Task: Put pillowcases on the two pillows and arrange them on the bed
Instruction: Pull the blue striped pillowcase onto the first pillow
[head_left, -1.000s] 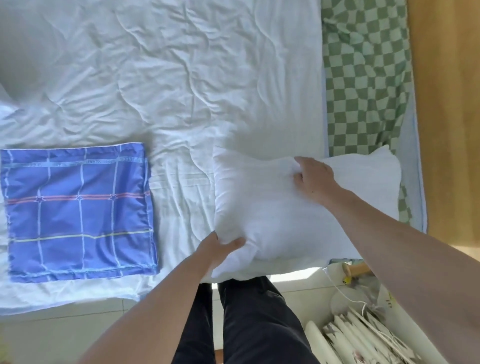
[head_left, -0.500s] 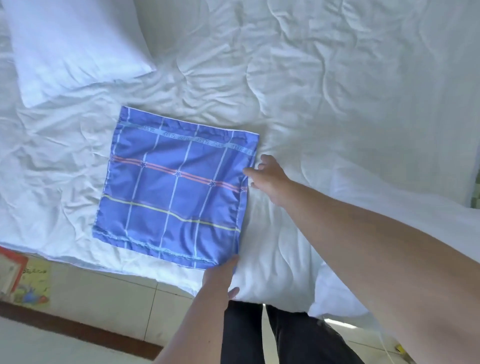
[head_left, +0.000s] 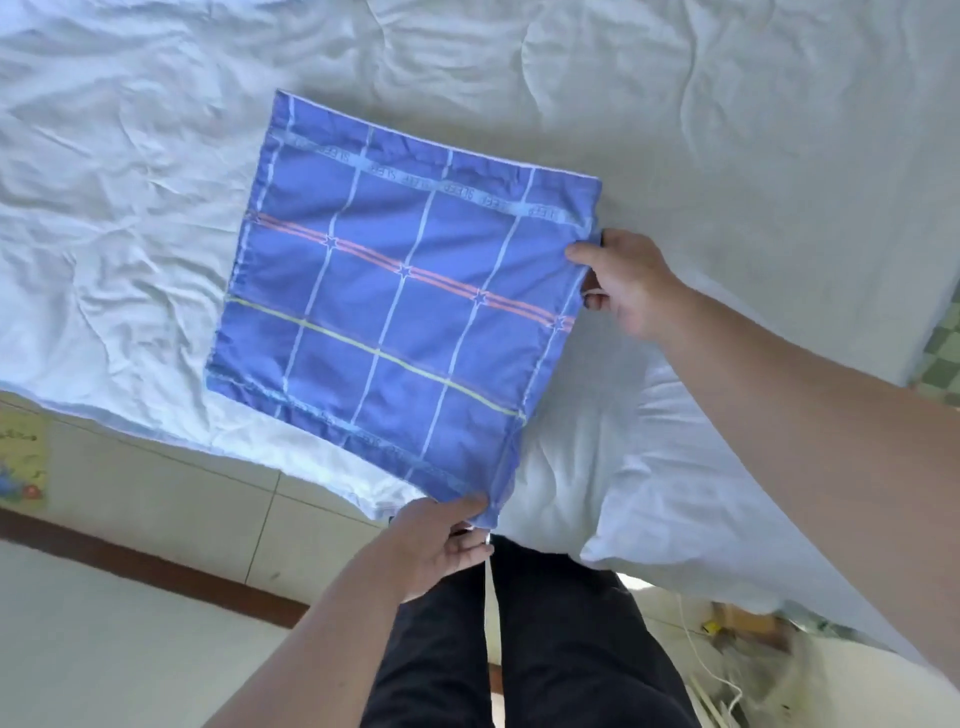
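- The blue plaid pillowcase (head_left: 400, 306) lies flat on the bed (head_left: 727, 130), left of the bare pillow (head_left: 649, 499).
- Left hand (head_left: 441, 545) pinches its near right corner; right hand (head_left: 628, 283) pinches the far one.
- Light, limp cloth; that right edge looks like the best hold.

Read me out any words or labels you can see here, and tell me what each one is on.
"SLEEP": repeated along the pale band near the far edge of the blue pillowcase, upside down from this view.
The near-edge band of the pillowcase carries lettering too, too blurred to read.
Colourful poster by the floor: markings too blurred to read.
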